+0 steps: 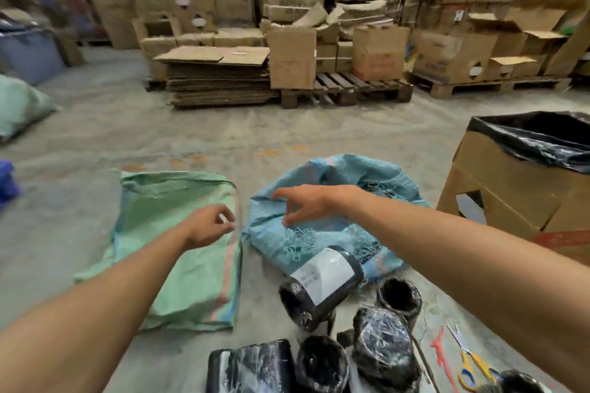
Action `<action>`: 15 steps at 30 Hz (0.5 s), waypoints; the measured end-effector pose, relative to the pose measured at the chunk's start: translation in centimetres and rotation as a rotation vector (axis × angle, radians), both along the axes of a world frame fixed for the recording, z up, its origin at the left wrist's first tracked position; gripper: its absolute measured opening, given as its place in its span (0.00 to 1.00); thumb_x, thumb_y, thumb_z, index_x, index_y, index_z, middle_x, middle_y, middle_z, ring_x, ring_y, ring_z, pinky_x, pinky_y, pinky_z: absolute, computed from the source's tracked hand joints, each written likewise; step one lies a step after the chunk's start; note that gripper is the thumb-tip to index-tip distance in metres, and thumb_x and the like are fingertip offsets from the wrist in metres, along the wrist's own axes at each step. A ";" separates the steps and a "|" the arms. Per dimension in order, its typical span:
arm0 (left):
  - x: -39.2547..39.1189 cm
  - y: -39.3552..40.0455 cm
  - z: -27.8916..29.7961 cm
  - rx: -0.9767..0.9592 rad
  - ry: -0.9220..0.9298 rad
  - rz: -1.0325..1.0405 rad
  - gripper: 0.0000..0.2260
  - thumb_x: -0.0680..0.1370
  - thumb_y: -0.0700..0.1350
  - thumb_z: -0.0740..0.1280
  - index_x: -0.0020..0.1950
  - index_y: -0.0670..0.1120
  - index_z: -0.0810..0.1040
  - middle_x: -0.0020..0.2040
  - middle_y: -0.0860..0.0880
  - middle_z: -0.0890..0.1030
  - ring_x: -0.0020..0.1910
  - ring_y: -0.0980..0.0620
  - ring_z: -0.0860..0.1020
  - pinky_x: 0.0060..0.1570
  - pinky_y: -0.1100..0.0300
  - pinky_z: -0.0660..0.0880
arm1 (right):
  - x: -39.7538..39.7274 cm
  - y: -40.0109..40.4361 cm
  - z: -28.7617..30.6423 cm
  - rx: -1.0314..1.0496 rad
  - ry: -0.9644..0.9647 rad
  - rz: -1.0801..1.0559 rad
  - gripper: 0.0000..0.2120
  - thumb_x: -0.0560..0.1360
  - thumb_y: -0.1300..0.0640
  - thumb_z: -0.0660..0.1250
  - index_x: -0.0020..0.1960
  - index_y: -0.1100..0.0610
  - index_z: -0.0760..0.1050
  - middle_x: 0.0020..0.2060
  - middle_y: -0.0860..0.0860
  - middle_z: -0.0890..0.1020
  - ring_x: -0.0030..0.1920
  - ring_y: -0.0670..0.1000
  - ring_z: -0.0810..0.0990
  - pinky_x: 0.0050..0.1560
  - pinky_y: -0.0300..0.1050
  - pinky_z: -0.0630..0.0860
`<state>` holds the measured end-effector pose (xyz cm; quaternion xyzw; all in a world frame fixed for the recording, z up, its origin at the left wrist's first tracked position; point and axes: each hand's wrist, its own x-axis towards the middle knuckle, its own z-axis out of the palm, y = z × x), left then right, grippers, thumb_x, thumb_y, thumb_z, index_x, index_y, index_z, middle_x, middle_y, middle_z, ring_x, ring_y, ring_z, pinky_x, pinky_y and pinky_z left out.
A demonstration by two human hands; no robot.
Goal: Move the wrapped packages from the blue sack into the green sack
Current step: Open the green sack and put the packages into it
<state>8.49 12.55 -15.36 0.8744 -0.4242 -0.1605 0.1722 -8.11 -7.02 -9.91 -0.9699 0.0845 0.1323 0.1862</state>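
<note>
Wrapped packages point(322, 287) lie on the floor at 6 o'clock from the blue sack point(338, 217). Your right hand point(303, 202) hovers released over its edge; your left hand point(209, 226), loosely curled and empty, hovers over the flat green sack point(178, 249).

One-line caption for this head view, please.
Bare hands, left and right, reach toward crumpled blue woven sack beside flat green woven sack.
</note>
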 end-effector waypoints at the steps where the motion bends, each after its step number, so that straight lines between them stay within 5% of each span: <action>1: 1.1 2.3 -2.1 0.026 0.060 0.073 0.09 0.79 0.47 0.68 0.58 0.45 0.78 0.52 0.43 0.83 0.49 0.45 0.80 0.50 0.59 0.73 | 2.2 1.6 -0.4 -0.017 0.033 0.025 0.32 0.78 0.51 0.67 0.78 0.54 0.57 0.64 0.55 0.77 0.64 0.56 0.75 0.58 0.43 0.67; 6: 4.4 10.1 -11.2 0.376 0.128 0.269 0.28 0.78 0.55 0.67 0.76 0.51 0.64 0.72 0.39 0.67 0.69 0.41 0.70 0.67 0.54 0.67 | 9.4 8.8 -6.1 -0.118 0.185 0.107 0.31 0.78 0.51 0.67 0.77 0.56 0.60 0.68 0.56 0.73 0.61 0.56 0.75 0.58 0.46 0.71; 8: 4.3 12.2 -12.8 0.483 0.109 0.338 0.36 0.76 0.57 0.67 0.79 0.56 0.53 0.79 0.37 0.50 0.77 0.37 0.54 0.74 0.45 0.58 | 11.5 11.8 -10.1 -0.163 0.267 0.155 0.33 0.76 0.48 0.68 0.76 0.56 0.60 0.70 0.56 0.71 0.66 0.58 0.73 0.65 0.52 0.71; 11: 3.6 14.1 -13.3 0.536 -0.098 0.481 0.38 0.77 0.54 0.67 0.79 0.62 0.46 0.78 0.41 0.31 0.76 0.34 0.33 0.71 0.32 0.43 | 12.8 15.5 -14.7 -0.171 0.284 0.182 0.30 0.77 0.51 0.68 0.74 0.60 0.61 0.68 0.60 0.72 0.65 0.62 0.74 0.61 0.53 0.74; 13: 3.8 14.6 -12.8 0.518 -0.214 0.594 0.28 0.78 0.48 0.65 0.75 0.63 0.59 0.79 0.41 0.36 0.75 0.32 0.33 0.69 0.27 0.39 | 12.4 17.4 -17.2 -0.174 0.275 0.153 0.33 0.78 0.54 0.65 0.77 0.60 0.53 0.68 0.62 0.69 0.64 0.64 0.74 0.57 0.55 0.74; 15: 4.7 14.9 -12.5 0.393 -0.222 0.697 0.17 0.78 0.43 0.63 0.62 0.60 0.71 0.77 0.42 0.60 0.77 0.34 0.46 0.68 0.24 0.40 | 11.9 18.7 -19.6 -0.205 0.247 0.111 0.39 0.78 0.56 0.64 0.80 0.58 0.43 0.71 0.61 0.65 0.65 0.64 0.73 0.56 0.57 0.73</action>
